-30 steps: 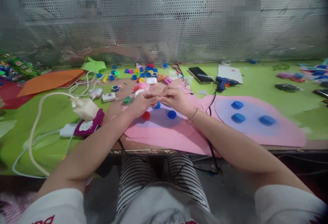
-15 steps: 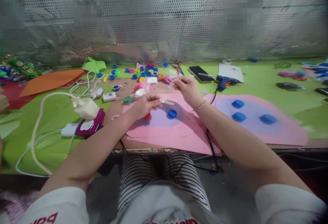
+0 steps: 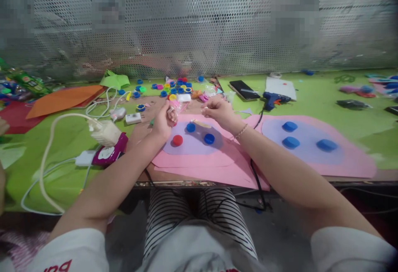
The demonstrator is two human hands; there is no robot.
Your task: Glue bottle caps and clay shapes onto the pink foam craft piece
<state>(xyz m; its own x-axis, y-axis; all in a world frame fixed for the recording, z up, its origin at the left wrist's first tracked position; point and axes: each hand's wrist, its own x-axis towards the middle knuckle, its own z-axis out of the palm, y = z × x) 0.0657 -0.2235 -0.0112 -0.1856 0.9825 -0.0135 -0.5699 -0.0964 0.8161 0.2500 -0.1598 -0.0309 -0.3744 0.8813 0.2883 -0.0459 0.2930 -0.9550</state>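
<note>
My left hand [image 3: 166, 119] is curled closed above the left edge of a purple paper shape [image 3: 192, 148]; what its fingers hold, if anything, is hidden. To its right, my right hand [image 3: 220, 113] pinches its thumb and fingertips together, with a tiny pale bit at the tips that I cannot make out. Between and below the hands lies a wooden stick [image 3: 202, 124]. On the purple paper sit a blue bottle cap [image 3: 190, 127], a second blue cap [image 3: 209, 139] and a red cap [image 3: 177, 140]. Pink paper [image 3: 199, 161] lies underneath.
Another pink-and-purple paper piece [image 3: 354, 160] with three blue caps lies right. Behind are loose bottle caps [image 3: 180, 84], a phone [image 3: 244, 90] and a blue glue gun [image 3: 275, 98]. A purple power strip [image 3: 121, 144] with cables stands left. A black cable [image 3: 255, 172] crosses the table edge.
My left hand has drawn back left from the stick and curled up, uncovering the red cap and a blue cap. My right hand has shifted slightly left and down.
</note>
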